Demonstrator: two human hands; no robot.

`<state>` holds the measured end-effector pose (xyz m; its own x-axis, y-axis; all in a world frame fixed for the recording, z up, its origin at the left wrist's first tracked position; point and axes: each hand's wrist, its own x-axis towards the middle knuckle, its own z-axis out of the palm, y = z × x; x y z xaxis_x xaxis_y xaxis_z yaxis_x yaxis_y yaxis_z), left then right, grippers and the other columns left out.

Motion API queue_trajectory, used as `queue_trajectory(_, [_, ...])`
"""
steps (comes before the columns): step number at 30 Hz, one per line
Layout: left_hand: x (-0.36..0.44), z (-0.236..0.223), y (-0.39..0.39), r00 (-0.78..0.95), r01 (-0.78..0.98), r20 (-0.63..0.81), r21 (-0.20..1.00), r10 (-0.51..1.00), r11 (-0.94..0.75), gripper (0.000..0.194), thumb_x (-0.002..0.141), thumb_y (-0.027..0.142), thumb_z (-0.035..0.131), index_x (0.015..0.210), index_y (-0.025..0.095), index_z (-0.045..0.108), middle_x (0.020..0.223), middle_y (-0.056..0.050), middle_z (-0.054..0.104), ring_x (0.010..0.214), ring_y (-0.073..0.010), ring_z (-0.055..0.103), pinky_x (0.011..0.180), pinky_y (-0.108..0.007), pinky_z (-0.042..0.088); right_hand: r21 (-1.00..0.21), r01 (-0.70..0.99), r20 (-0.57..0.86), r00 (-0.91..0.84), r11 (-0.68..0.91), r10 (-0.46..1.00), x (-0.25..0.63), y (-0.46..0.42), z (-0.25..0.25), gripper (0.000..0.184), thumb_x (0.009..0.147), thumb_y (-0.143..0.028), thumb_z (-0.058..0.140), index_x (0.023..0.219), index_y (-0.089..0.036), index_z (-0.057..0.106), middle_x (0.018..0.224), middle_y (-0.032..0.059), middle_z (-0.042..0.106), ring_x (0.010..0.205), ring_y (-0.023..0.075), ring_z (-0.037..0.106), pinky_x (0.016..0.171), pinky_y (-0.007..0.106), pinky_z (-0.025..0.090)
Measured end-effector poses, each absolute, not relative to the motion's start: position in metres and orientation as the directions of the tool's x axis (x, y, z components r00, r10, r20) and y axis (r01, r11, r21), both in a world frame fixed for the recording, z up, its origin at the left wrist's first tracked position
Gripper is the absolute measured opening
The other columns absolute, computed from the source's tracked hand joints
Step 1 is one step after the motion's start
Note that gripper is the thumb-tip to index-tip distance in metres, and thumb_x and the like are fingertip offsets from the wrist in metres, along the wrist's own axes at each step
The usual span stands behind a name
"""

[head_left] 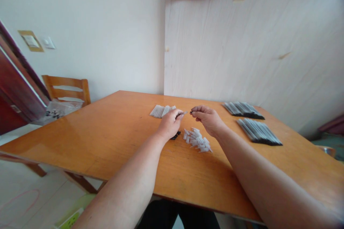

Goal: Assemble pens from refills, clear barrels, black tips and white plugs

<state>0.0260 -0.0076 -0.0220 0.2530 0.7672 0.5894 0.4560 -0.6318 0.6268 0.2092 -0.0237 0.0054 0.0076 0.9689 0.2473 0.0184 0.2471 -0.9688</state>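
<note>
My left hand (170, 122) is closed in a pinch on a thin translucent tube (185, 113), whose end points toward the other hand. Opposite it, a small black cap (191, 112) sits between the thumb and fingertips of my right hand (209, 118). A short gap separates the tube from the cap. Just below my hands lies a loose pile of small white plastic pieces (197, 140). Several black caps (176, 135) are partly hidden by my left hand. Behind that hand, a row of translucent tubes (158, 111) lies on the wooden table (120, 125).
Two flat bundles of black-ended tubes, a far bundle (243, 109) and a nearer bundle (259, 132), lie at the right. A chair (68, 85) stands beyond the left edge, near a clear bag (63, 109) with black pieces. The wall (129, 35) bounds the table's far side.
</note>
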Motion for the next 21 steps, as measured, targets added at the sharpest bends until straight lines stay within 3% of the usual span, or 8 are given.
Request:
queue_trajectory(9, [0.0272,-0.0196,-0.0105,0.305,0.464,0.576,0.605,0.758,-0.647,0.021,0.091,0.031,0.050,0.099,0.021,0.067,0.095,-0.006,0.070,0.091,-0.0190,0.064,0.080,-0.032,0.049,-0.943,0.144,0.300,-0.022,0.300,0.954,0.2106,-0.0189,0.0014,0.020,0.068,-0.029,0.066,0.086,-0.019,0.066,0.080,0.0022,0.066,0.068,0.0125,0.052,0.061,0.027,0.039])
queue_trajectory(21, [0.0273,-0.0183,-0.0127,0.308,0.491,0.568,0.592,0.763,-0.639,0.021,0.092,0.032,0.049,0.099,0.021,0.066,0.094,-0.005,0.070,0.089,-0.0187,0.064,0.078,-0.031,0.048,-0.931,0.165,0.324,-0.036,0.325,0.945,0.2108,-0.0175,-0.0017,0.022,0.069,-0.031,0.066,0.087,-0.019,0.066,0.079,0.0020,0.066,0.067,0.0129,0.051,0.061,0.027,0.040])
